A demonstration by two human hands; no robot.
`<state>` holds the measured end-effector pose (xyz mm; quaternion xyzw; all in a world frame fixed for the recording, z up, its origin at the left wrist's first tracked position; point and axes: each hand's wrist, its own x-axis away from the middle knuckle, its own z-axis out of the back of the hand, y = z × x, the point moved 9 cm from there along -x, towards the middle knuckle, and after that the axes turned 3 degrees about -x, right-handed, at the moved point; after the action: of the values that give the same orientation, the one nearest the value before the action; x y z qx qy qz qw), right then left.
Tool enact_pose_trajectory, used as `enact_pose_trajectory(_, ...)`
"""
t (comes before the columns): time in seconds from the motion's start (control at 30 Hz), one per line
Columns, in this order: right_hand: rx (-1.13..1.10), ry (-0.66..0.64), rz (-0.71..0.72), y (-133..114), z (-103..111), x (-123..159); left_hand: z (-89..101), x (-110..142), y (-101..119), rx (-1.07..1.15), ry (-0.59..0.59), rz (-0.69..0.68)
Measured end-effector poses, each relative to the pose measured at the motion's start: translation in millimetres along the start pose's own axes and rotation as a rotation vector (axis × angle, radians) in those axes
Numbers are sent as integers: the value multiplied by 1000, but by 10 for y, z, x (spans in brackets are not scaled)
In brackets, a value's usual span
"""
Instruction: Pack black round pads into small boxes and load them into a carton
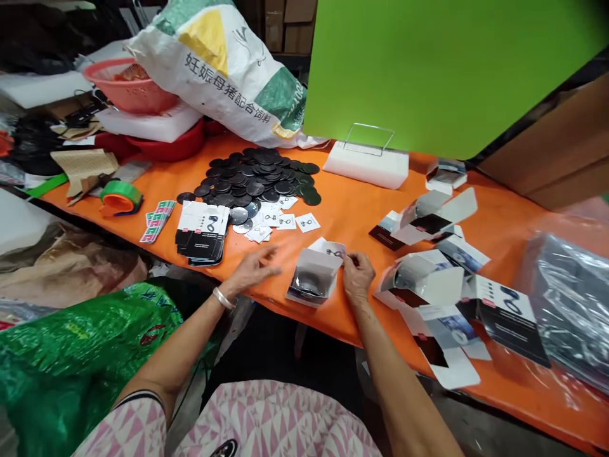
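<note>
An open white carton (314,274) with a dark round disc inside lies at the near edge of the orange table (352,216). My right hand (358,274) pinches the carton's upper flap beside a small white card. My left hand (254,269) hovers just left of the carton, fingers stretched out and empty, a bracelet on its wrist. A heap of black discs (259,178) lies further back, with small white cards (278,221) and a stack of flat cartons (202,232) in front of it.
Several opened cartons (431,279) lie to the right, next to a silvery plastic bag (573,304). A printed sack (223,63), a pink basket (128,86) and a tape roll (120,197) sit at the left. A green board (428,70) stands behind. A green bag (76,362) lies below.
</note>
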<state>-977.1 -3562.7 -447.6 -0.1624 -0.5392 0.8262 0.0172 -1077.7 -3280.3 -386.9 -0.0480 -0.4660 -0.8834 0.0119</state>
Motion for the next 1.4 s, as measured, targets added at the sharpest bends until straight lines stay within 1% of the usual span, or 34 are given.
enact_pose_trajectory(0.07,-76,99,0,6,112,43,440,-241,-57,-384,148,25)
enact_pose_trajectory(0.1,-67,130,18,-26,151,65,622,-384,-86,-585,183,52)
enact_pose_trajectory(0.13,-46,152,35,-66,186,86,766,-536,-136,-761,180,93)
enact_pose_trajectory(0.17,-27,165,41,-100,214,108,871,-689,-198,-908,146,133)
enact_pose_trajectory(0.2,-20,162,34,-121,234,130,936,-832,-283,-1025,77,177)
enact_pose_trajectory(0.27,-30,143,1,-133,275,178,981,-1054,-462,-1165,-96,245)
enact_pose_trajectory(0.33,-29,120,-4,-150,325,232,983,-1189,-586,-1217,-216,275)
enact_pose_trajectory(0.4,-18,87,22,-186,366,281,993,-1272,-622,-1233,-243,263)
enact_pose_trajectory(0.53,36,12,112,-356,409,341,1027,-1358,-583,-1220,-215,213)
enact_pose_trajectory(0.6,77,40,170,-503,472,349,1069,-1389,-492,-1166,-149,179)
enact_pose_trajectory(0.67,100,91,203,-647,555,341,1131,-1398,-312,-1097,-49,120)
enact_pose_trajectory(0.73,122,149,191,-757,661,321,1229,-1340,-27,-1012,87,42)
enact_pose_trajectory(0.77,130,180,166,-797,727,312,1300,-1267,155,-954,181,1)
enact_pose_trajectory(0.83,119,234,100,-869,874,318,1475,-987,544,-764,420,-72)
enact_pose_trajectory(0.87,89,248,68,-912,944,340,1561,-771,708,-617,555,-87)
enact_pose_trajectory(0.9,40,250,40,-965,1004,379,1595,-530,824,-437,652,-89)
enact_pose_trajectory(0.93,-22,240,18,-1029,1051,438,1564,-279,885,-231,712,-70)
enact_pose_trajectory(0.97,-86,215,-1,-1103,1079,515,1420,-65,902,-17,686,-34)
enact_pose_trajectory(1.0,-145,168,-16,-1186,1080,610,1168,114,907,166,589,13)
enact_pose_trajectory(1.03,-199,99,-25,-1276,1052,722,856,286,902,331,482,71)
enact_pose_trajectory(1.1,-307,-102,-48,-1433,911,995,127,574,919,577,220,154)
enact_pose_trajectory(1.13,-366,-208,-71,-1483,822,1148,-179,697,921,673,143,174)
enact_pose_trajectory(1.17,-419,-300,-97,-1510,740,1301,-410,795,911,752,114,178)
enact_pose_trajectory(1.2,-454,-370,-124,-1513,673,1438,-574,870,882,804,111,181)
enact_pose_trajectory(1.23,-462,-416,-141,-1498,628,1547,-672,926,842,827,124,180)
enact_pose_trajectory(1.3,-419,-467,-122,-1472,585,1655,-736,985,761,802,116,180)
enact_pose_trajectory(1.37,-340,-479,-23,-1510,595,1598,-663,968,700,732,74,156)
enact_pose_trajectory(1.4,-297,-463,49,-1560,618,1510,-571,927,670,684,82,127)
